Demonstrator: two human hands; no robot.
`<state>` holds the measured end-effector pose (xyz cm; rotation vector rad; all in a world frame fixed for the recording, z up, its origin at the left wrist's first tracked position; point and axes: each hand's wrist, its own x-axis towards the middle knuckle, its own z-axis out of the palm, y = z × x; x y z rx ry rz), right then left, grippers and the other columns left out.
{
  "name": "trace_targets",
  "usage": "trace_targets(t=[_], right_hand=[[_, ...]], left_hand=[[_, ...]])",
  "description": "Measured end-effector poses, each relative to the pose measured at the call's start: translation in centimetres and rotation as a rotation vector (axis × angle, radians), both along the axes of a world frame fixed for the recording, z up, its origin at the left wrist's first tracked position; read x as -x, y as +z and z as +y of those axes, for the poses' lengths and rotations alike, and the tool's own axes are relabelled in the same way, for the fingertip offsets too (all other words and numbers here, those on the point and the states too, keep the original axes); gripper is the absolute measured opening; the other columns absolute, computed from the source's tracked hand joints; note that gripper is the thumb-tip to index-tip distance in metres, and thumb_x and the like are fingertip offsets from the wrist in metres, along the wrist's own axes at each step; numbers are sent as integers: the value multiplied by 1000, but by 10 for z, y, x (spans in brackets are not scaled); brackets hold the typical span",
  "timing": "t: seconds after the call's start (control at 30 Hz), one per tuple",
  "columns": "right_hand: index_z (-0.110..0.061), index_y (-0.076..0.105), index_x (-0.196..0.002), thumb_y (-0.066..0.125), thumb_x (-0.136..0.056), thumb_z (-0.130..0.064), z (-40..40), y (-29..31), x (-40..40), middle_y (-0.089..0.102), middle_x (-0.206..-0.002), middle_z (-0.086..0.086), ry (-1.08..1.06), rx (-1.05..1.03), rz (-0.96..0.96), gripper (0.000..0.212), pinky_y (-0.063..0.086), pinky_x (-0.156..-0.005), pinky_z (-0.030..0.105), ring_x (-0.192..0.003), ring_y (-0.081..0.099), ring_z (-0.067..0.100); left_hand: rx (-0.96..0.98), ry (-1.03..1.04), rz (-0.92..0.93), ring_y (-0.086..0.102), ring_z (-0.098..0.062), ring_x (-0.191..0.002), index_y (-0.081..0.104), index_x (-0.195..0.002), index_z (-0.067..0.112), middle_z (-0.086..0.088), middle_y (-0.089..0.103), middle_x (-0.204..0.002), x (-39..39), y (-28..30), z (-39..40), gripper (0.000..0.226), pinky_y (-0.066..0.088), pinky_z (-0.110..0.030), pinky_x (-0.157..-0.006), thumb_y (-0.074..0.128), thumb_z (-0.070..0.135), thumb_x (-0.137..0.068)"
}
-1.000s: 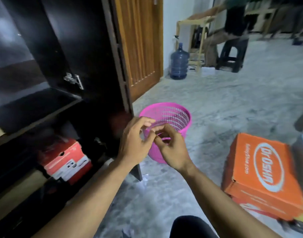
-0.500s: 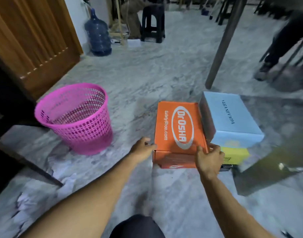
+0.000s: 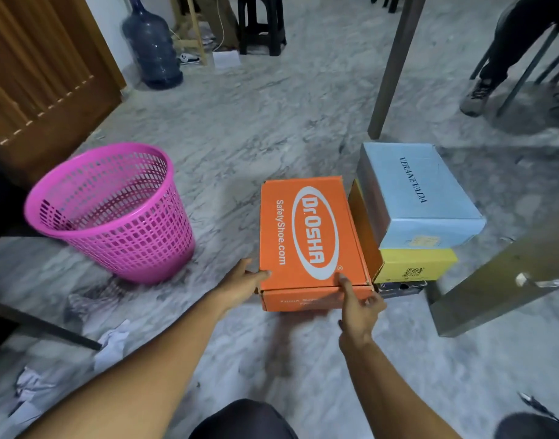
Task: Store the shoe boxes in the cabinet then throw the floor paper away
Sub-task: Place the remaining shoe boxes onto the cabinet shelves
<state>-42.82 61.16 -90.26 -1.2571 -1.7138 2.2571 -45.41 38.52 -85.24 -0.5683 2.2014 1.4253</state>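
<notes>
A blue water jug [image 3: 153, 42] stands beside a black stool [image 3: 261, 25].

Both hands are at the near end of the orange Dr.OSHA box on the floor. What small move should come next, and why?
Probably lift it. The left hand holds the near left corner of the orange box and the right hand its near right corner, thumb on the lid, so the grip looks set. It lies flat on the floor, close beside the stacked blue box, so raising it straight up avoids scraping that stack.

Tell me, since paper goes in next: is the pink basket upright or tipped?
Upright: the pink basket stands on its base on the floor, its open rim facing up.
</notes>
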Motion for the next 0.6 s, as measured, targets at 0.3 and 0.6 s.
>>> trace_targets(t=[0.3, 0.6], right_hand=[[-52, 33, -139, 81, -81, -26, -22, 6, -4, 66, -115, 9, 14, 282, 76, 80, 56, -85, 71, -108, 67, 43], [-24, 59, -142, 61, -79, -34, 7, 26, -5, 70, -130, 18, 154, 380, 110, 63, 55, -88, 48, -111, 67, 38]], left_hand=[[-121, -70, -54, 65, -20, -120, 51, -139, 24, -2, 63, -138, -16, 8, -9, 48, 52, -37, -104, 67, 42, -97], [405, 280, 531, 58, -34, -120, 57, -131, 21, -13, 55, -133, 2, 56, -93, 56, 49, -49, -104, 71, 54, -88]])
